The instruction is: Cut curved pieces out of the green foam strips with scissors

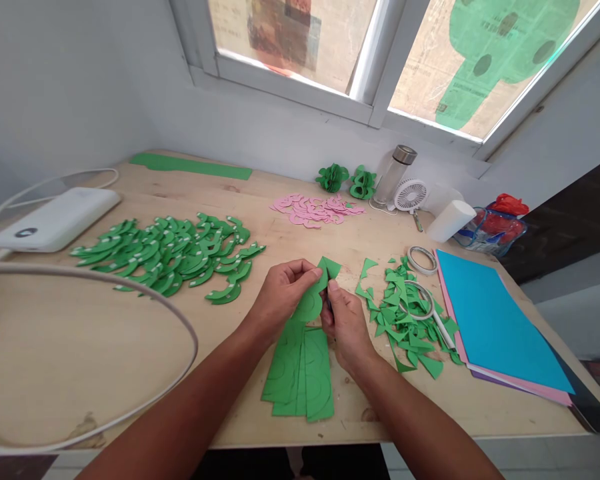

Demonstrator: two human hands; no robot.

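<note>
My left hand (286,293) pinches a green paper piece (310,303) with curved outlines, in the middle of the table. My right hand (347,320) is closed around a dark tool, seemingly scissors (329,300), whose tip meets the upper part of that paper. Most of the tool is hidden by my fingers. Below both hands lie several overlapping green strips (300,380) marked with curved lines. Green offcuts (405,320) are heaped to the right of my right hand. A pile of curved green cutouts (170,253) with small white patches lies to the left.
A white power bank (55,219) and looping cable (193,333) occupy the left. Pink cutouts (317,210), green paper balls (333,178), a bottle (395,175) and a small fan (411,195) stand farther back. At right are a magnifying glass (443,328), tape (423,260) and blue sheets (500,320).
</note>
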